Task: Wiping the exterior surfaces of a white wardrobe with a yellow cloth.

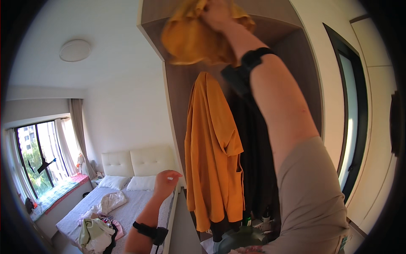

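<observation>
My right hand point(216, 16) is raised high in front of the wardrobe, closed on an orange garment point(186, 40). The cloth is bunched and smeared by motion, so its kind does not show. Below it hangs an orange shirt-like garment point(211, 148) with a short sleeve; whatever holds it up is hidden. My left hand point(165, 181) is in the air to the left of this hanging garment, not touching it. Its fingers are curled towards the thumb, and a small white patch I cannot make out shows between them. Both forearms wear black straps with small boxes.
Dark clothes point(260, 165) hang behind in the open wardrobe point(292, 55), with a dark green rounded thing point(241, 240) at its bottom. At left stands a bed point(76, 216) with a heap of clothes point(97, 233). A dark-framed door point(353, 106) is on the right.
</observation>
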### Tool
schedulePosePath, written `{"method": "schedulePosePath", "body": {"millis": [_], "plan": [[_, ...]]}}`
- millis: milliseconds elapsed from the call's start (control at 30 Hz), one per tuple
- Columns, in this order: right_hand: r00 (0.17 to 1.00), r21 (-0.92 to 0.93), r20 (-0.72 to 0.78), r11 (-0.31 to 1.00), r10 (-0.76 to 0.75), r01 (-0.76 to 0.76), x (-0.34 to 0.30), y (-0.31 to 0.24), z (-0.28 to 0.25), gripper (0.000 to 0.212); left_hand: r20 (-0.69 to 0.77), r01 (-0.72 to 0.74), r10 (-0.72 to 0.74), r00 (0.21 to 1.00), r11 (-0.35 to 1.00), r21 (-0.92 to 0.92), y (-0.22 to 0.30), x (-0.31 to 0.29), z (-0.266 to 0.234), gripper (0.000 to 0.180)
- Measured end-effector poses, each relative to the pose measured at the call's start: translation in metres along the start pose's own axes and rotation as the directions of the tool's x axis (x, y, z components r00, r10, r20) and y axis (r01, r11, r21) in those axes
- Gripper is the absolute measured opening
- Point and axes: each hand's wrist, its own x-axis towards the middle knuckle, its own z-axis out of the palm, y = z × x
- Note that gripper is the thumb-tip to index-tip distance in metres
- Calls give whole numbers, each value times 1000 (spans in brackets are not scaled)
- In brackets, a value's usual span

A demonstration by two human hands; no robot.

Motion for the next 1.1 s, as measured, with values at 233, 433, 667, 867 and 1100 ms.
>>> {"method": "schedulePosePath", "body": {"millis": [233, 433, 667, 867, 1100], "plan": [[956, -760, -158, 588, 247, -278, -25, 263, -44, 54, 24, 56, -57, 998, 998, 35, -24, 3, -10, 15], [768, -232, -260, 734, 586, -638, -25, 185, -39, 67, 20, 125, -125, 992, 991, -45, -46, -30, -30, 15], [984, -446, 130, 893, 125, -55, 25, 39, 3, 61, 59, 136, -130, 990, 986, -102, -33, -40, -24, 11], [965, 55, 33, 965, -258, 256, 37, -52, 21, 63, 124, 147, -126, 984, 974, -175, -64, -44, 15, 16], [875, 122, 35, 871, -482, 475, 18, -49, 3, 60, 204, 154, -123, 971, 978, -143, -60, -47, 32, 15]]}}
